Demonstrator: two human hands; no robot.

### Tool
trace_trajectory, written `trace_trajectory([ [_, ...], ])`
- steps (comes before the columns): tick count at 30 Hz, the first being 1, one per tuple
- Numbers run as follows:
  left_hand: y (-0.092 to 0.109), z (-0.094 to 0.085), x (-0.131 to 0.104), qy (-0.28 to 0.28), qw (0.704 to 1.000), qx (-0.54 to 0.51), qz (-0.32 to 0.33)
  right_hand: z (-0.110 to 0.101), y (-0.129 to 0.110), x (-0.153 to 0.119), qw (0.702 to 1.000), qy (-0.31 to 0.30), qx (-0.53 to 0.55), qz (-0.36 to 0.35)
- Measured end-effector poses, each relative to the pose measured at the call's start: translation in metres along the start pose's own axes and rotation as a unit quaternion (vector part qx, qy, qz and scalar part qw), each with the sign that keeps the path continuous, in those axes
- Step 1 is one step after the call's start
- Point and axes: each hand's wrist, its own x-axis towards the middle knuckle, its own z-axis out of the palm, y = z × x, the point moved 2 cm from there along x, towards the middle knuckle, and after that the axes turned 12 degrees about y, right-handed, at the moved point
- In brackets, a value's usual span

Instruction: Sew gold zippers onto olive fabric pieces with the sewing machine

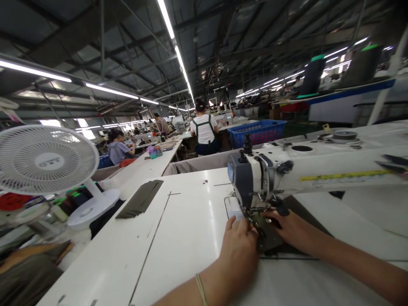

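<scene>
A white and dark grey sewing machine point(255, 174) stands on the right of the white table. Under its needle area lies a dark olive fabric piece point(269, 238), partly covered by my hands. At the fabric's left edge, my left hand point(239, 250) is closed, its fingers curled onto the cloth beside the presser foot. My right hand point(295, 229) reaches in from the right and pinches the fabric close to the needle; its fingertips are partly hidden. More dark cloth point(306, 216) spreads behind my right wrist. A fanned stack of olive fabric pieces point(140, 199) rests on the table's left side.
A white fan point(49, 161) stands at the left, near piled cloth point(28, 272). Scissors point(393, 163) and a yellow tape measure point(344, 175) lie on the machine arm. Beyond are a blue basket point(255, 132), thread cones point(314, 76) and several seated people, one in a white shirt point(204, 129).
</scene>
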Motion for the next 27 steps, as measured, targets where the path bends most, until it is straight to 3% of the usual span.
trace_trajectory([
  [7, 0.003, -0.004, 0.003, 0.003, 0.998, 0.02, 0.052, 0.006, 0.016, -0.003, 0.998, 0.017, -0.013, 0.066],
  [15, 0.007, -0.01, 0.011, -0.011, 0.999, 0.008, 0.047, 0.01, 0.015, -0.003, 0.983, 0.015, -0.118, 0.141],
  [20, 0.007, -0.009, 0.013, -0.016, 0.998, 0.01, 0.054, 0.013, 0.014, 0.006, 0.97, -0.012, -0.177, 0.166],
  [24, 0.009, -0.008, 0.013, -0.016, 0.998, 0.017, 0.055, 0.015, 0.018, 0.007, 0.962, 0.002, -0.198, 0.19],
  [27, 0.007, -0.01, 0.009, -0.016, 0.999, 0.005, 0.049, 0.008, 0.01, -0.004, 0.973, 0.008, -0.166, 0.161],
])
